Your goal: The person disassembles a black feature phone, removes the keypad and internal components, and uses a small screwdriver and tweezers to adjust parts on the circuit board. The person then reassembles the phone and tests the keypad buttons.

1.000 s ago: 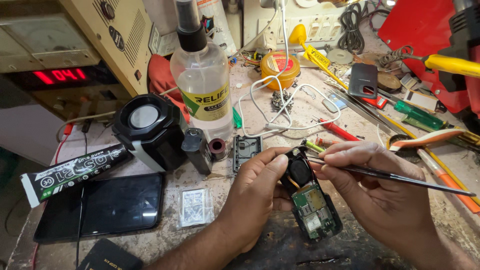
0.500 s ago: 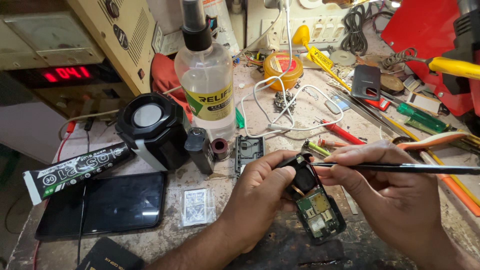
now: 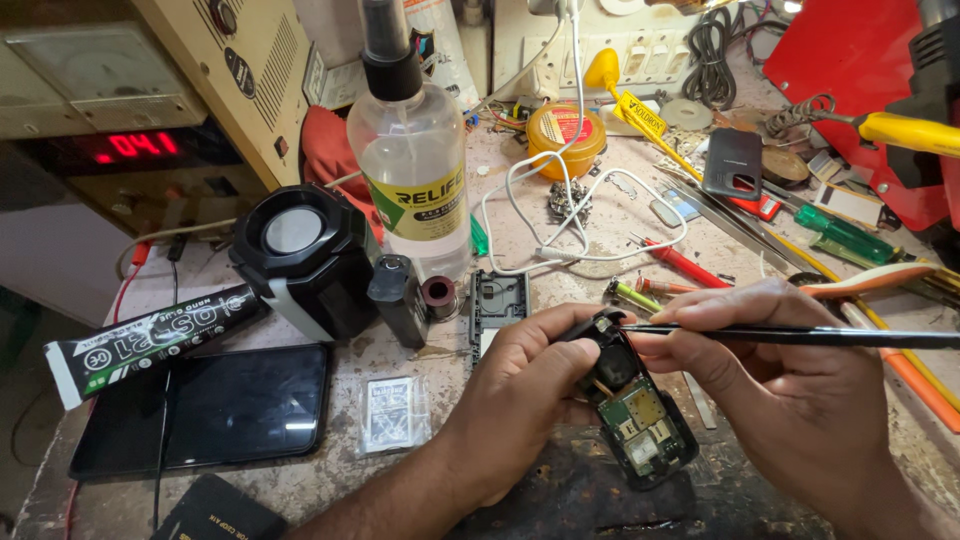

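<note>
We've got the opened phone (image 3: 632,410) pinched in our left hand (image 3: 520,400), right hand (image 3: 790,400) closed on thin tweezers (image 3: 800,335) at its top. Bare board looks fragile, so grip the edges.

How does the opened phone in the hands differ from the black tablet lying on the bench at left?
The opened phone is small, has its back off with a green circuit board showing, and is held by the left hand, while the right hand brings a thin black tool to its top end. The tablet is far larger, closed, glossy and untouched. Both are dark and rectangular.
</note>
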